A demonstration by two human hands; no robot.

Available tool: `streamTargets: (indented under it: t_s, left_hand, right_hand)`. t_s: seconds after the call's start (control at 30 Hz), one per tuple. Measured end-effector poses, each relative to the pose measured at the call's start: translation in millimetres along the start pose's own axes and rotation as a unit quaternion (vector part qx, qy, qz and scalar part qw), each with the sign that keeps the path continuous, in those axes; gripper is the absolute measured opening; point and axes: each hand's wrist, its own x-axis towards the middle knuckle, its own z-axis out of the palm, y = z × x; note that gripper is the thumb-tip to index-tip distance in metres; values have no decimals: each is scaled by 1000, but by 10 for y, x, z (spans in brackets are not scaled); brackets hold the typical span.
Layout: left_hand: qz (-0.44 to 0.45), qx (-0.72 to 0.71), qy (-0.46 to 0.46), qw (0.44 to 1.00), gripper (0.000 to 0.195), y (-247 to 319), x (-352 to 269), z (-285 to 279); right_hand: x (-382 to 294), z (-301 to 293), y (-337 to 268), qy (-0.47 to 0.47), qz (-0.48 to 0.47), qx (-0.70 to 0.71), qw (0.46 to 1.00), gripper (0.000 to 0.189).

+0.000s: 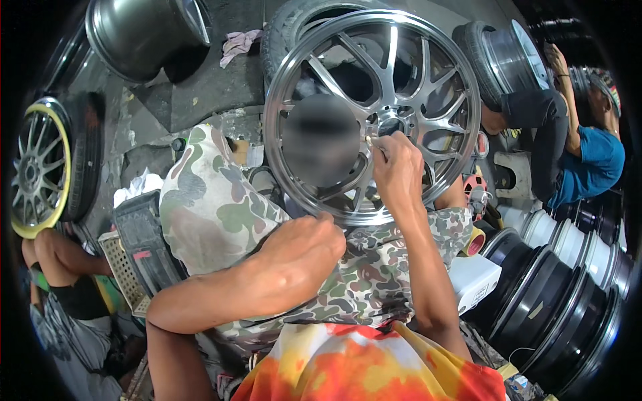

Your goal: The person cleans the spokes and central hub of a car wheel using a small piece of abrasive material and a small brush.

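Observation:
A silver multi-spoke alloy wheel (393,47) stands tilted before me, its lower rim at my camouflage-clad lap. My right hand (398,170) is over the spokes beside the hub, thumb and fingers pinching a small pale piece (368,140), too small to make out. My left hand (308,245) is curled at the wheel's bottom edge, knuckles up; its fingertips are hidden, so a grip on the rim cannot be confirmed. A blurred round patch covers the spokes left of the hub. Behind the wheel lies a tyre (273,47).
At right, a person in a blue shirt (594,158) sits near a tyre and wheel (514,62). Several rims (531,290) are stacked below. A yellow-lipped wheel (62,185), another person's knee (50,245) and a black case (143,240) are at left. A bare wheel barrel (140,37) lies beyond.

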Motion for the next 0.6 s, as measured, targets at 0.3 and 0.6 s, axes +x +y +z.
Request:
streamTargets:
  t_s: [0.3, 0.6]
  left_hand:
    - [-41, -6, -6, 999, 8, 32, 5, -26]
    - [11, 1, 20, 1000, 8, -7, -43, -23]
  right_hand:
    - [6, 37, 77, -46, -97, -92, 990, 9]
    - [69, 42, 32, -70, -45, -95, 992, 10]
